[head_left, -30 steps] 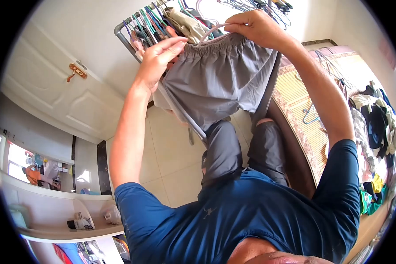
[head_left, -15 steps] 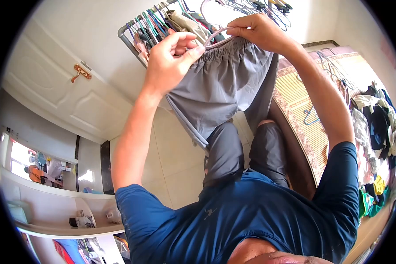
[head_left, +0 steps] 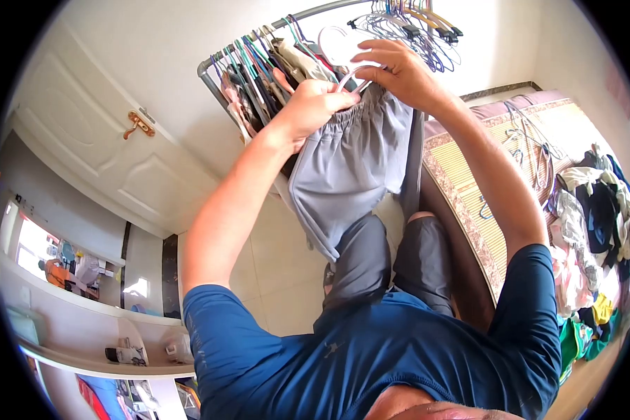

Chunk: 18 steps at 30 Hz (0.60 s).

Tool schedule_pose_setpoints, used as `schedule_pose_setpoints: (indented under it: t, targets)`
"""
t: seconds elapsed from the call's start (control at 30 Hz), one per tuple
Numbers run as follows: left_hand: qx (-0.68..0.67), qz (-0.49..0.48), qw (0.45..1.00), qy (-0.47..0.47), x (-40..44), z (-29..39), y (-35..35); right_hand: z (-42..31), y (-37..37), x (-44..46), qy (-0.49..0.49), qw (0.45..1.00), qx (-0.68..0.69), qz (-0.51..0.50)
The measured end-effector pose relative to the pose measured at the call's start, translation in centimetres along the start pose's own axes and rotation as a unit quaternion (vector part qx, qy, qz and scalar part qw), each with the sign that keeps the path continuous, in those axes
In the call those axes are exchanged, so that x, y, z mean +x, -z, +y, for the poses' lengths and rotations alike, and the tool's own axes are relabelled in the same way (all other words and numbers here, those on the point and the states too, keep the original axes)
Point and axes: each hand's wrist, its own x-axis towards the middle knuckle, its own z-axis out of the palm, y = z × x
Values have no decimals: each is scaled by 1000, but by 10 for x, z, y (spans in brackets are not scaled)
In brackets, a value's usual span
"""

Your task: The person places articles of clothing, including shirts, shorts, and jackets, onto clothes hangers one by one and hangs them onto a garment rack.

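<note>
Grey elastic-waisted shorts (head_left: pixel 357 157) hang in front of me below a pale hanger (head_left: pixel 344 81). My left hand (head_left: pixel 313 110) is closed on the left part of the gathered waistband, its thumb along the top edge beside the hanger. At the right part of the waistband, my right hand (head_left: pixel 402 73) grips the hanger's arm with its lower fingers, while its upper fingers are raised and apart. The fabric between my hands is bunched, and the lower end of the shorts reaches down to my knees.
Behind my hands, a metal rail (head_left: pixel 311 12) holds clothes on hangers (head_left: pixel 248 77) and bare hangers (head_left: pixel 416 35). To the right lie a bed with a woven mat (head_left: pixel 462 168), loose hangers (head_left: pixel 532 140) and piled clothes (head_left: pixel 598 203). A door (head_left: pixel 105 140) and shelves (head_left: pixel 56 336) are left.
My left hand has moved right and closed on the waistband. The shorts look narrower and more bunched. Some fingers of my right hand have lifted apart. The view has shifted slightly.
</note>
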Motion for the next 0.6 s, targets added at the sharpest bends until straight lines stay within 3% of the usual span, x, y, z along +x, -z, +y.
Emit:
schedule_pose_setpoints:
  t: [0.07,0.13,0.2,0.27,0.53,0.57,0.6]
  targets:
    - [-51,52,997,16,10,1,-6,2,-1,-6,-52,999,9,3]
    - [-33,97,994,-26,32,-10,-4,-2,3,-15,-252,967,36,17]
    - [47,217,974,-51,51,-9,-3,1,-1,-42,-284,957,44,39]
    - [11,266,963,-49,71,-4,0,-6,2,-77,-314,946,76,2]
    - [-224,289,930,-28,164,0,10,3,34,-239,-516,848,83,-87]
    - [-124,324,934,-89,194,-20,33,6,41,-260,-520,845,82,-89]
    - [-129,297,943,-82,205,-24,38,9,47,-285,-533,839,45,-103]
